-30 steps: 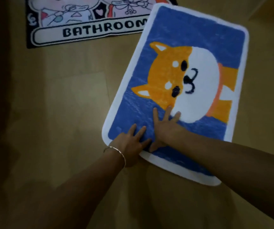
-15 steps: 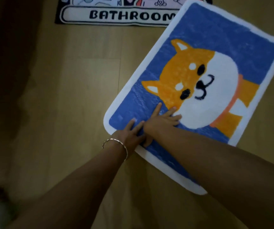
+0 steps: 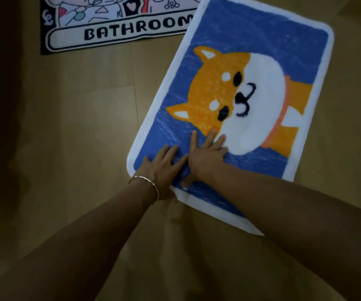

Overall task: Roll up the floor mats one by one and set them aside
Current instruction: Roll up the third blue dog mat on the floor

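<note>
Right hand [image 3: 205,159] has splayed beside left hand [image 3: 160,168], both flat on mat [image 3: 251,29].

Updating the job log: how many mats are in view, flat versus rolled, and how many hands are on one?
Flat mats: 2 (blue dog mat, black BATHROOM mat)
Rolled mats: 0
Hands on the blue dog mat: 2 (left hand, right hand)
Total: 4

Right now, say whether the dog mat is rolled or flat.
Flat. The dog mat lies spread, no roll showing; left hand and right hand press on it.
</note>
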